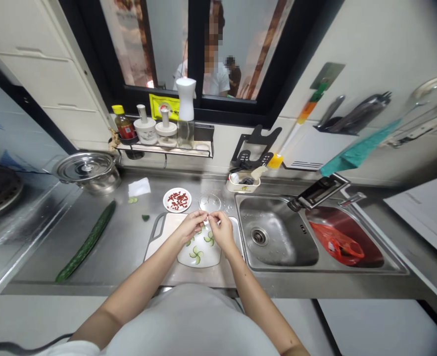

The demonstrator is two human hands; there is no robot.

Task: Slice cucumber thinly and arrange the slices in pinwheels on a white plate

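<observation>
My left hand [193,225] and my right hand [221,229] meet over the far part of a white plate [207,258]. Their fingertips are pinched together around something small and pale that I cannot make out. On the plate, thin cucumber slices [196,255] lie in flower-like swirls. The plate rests on a white cutting board [168,227] with a grey handle. Just beyond my hands stands a clear glass bowl [210,201]. To its left is a small white dish [166,201] holding chopped red pieces [178,200].
A long cucumber [88,242], a white tissue [139,187] and a lidded steel pot [101,180] are on the left. The sink [277,237] is at the right, with a red bag [337,244] in its second basin. A condiment shelf [151,147] hangs behind.
</observation>
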